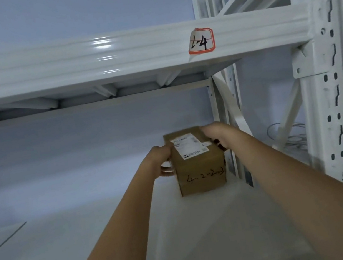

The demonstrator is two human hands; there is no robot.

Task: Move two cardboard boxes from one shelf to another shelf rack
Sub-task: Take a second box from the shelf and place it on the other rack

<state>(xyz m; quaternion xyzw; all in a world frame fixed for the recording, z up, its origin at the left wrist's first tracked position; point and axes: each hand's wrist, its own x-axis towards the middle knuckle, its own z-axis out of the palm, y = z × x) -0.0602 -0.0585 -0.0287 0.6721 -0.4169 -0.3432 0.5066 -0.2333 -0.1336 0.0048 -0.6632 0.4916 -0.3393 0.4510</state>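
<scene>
A small brown cardboard box point(200, 170) with a white shipping label on top and "4.2-203" handwritten on its front sits on the white shelf board point(95, 246), near the right rear corner. My left hand point(162, 161) grips its left side, fingers wrapped on the side face. My right hand point(215, 136) holds its top right edge, fingers curled over the far side. Both arms reach forward under the upper beam. Only one box is in view.
A white steel beam point(107, 56) with a red-bordered tag reading "1-4" point(201, 41) crosses overhead. Perforated white uprights point(339, 100) stand at the right, with a diagonal brace and coiled white cables point(291, 136) behind them. A pale wall backs the shelf.
</scene>
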